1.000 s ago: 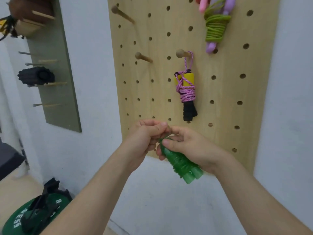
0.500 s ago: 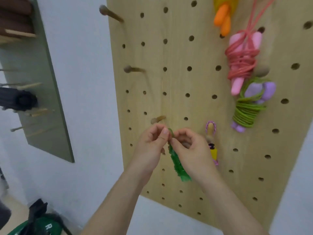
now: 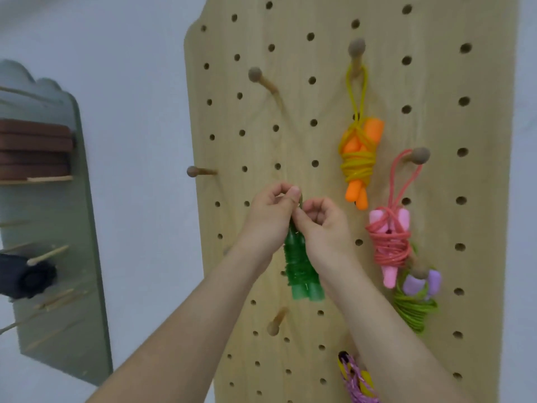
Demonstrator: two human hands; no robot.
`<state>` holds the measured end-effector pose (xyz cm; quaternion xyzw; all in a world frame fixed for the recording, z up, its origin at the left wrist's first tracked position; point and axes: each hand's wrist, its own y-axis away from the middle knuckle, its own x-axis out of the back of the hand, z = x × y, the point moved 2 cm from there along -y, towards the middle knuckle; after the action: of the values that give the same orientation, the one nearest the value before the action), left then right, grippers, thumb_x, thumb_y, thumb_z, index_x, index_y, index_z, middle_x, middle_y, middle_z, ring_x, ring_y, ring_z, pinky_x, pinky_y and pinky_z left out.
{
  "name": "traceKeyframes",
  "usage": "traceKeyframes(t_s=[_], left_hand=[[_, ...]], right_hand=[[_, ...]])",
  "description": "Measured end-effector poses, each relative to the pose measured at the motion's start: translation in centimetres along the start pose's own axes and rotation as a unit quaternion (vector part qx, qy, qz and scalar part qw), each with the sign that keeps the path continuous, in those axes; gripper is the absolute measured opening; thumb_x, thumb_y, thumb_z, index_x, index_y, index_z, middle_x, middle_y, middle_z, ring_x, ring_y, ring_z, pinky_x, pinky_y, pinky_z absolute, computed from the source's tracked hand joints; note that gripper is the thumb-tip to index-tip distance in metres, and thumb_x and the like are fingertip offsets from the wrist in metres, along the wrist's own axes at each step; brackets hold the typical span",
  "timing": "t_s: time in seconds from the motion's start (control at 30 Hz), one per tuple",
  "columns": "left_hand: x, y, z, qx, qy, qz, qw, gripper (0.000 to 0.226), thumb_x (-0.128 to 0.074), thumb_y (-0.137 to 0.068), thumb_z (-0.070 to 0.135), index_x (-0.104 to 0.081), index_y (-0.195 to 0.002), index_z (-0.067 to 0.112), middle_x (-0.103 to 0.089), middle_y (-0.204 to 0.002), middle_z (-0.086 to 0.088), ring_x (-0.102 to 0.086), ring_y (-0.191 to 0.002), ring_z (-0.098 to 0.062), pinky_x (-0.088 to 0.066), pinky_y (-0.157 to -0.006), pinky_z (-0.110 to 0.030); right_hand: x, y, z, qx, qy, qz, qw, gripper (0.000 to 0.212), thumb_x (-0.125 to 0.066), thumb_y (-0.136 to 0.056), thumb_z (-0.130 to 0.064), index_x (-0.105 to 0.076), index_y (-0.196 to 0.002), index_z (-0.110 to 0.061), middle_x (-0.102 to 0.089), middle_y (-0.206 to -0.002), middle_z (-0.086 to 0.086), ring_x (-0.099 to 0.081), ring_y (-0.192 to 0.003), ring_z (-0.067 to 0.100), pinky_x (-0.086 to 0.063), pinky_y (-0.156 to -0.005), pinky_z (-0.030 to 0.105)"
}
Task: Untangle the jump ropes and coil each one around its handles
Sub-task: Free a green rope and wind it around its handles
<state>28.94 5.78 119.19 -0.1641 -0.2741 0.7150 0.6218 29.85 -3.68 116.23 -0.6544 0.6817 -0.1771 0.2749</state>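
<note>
Green jump rope (image 3: 300, 269), coiled around its handles, hangs upright toward six o'clock beneath both hands. Left hand (image 3: 268, 221) and right hand (image 3: 324, 225) pinch its top end, equally near, before the pegboard (image 3: 436, 82).

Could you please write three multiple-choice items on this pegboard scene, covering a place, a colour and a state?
1. Where does the orange-handled rope hang?
A. From a peg above the pink rope
B. On the green shelf
C. On the floor

2. What colour is the rope held by the hands?
A. Yellow
B. Green
C. Purple

3. In what state is the held rope?
A. Loose and tangled
B. Hung from a peg
C. Coiled around its handles

Answers: 1 A, its yellow loop goes over a peg higher than the pink rope. 2 B, the green rope shows between the left hand and right hand. 3 C, tight green turns wrap both handles, gripped at the top by both hands.
</note>
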Motion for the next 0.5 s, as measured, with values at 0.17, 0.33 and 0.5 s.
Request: traceKeyframes(t_s=[0.17, 0.33, 0.5], left_hand=[[1.9, -3.3, 2.8, 0.025, 0.149, -0.058, 0.987, 0.009, -0.06, -0.092, 0.016, -0.065, -0.087, 0.011, -0.063, -0.082, -0.001, -0.057, -0.084, -0.014, -0.051, -0.085, -0.032], [4.0, -6.7, 5.0, -0.01, 0.154, 0.009, 0.988, 0.009, -0.06, -0.092, 0.008, -0.068, -0.095, 0.006, -0.071, -0.083, -0.003, -0.067, -0.08, -0.012, -0.054, -0.073, -0.021], [5.7, -10.7, 7.5, -0.094, 0.026, 0.134, 0.986, 0.007, -0.07, -0.087, 0.015, -0.069, -0.093, 0.018, -0.073, -0.079, -0.002, -0.07, -0.075, -0.01, -0.056, -0.072, -0.024]], right_hand=[[-0.5, -4.4, -3.4, 0.019, -0.012, 0.015, 1.0, 0.009, -0.065, -0.093, -0.02, -0.058, -0.089, -0.016, -0.062, -0.082, 0.003, -0.061, -0.072, 0.014, -0.055, -0.069, 0.035], [-2.7, -7.8, -5.8, 0.063, 0.011, 0.011, 0.998, 0.011, -0.069, -0.091, -0.024, -0.062, -0.086, -0.017, -0.064, -0.077, 0.001, -0.063, -0.07, 0.013, -0.055, -0.067, 0.03], [-5.5, -11.4, -7.9, 0.088, 0.001, 0.01, 0.996, 0.013, -0.065, -0.093, -0.024, -0.059, -0.086, -0.015, -0.061, -0.078, 0.003, -0.061, -0.072, 0.015, -0.056, -0.072, 0.034]])
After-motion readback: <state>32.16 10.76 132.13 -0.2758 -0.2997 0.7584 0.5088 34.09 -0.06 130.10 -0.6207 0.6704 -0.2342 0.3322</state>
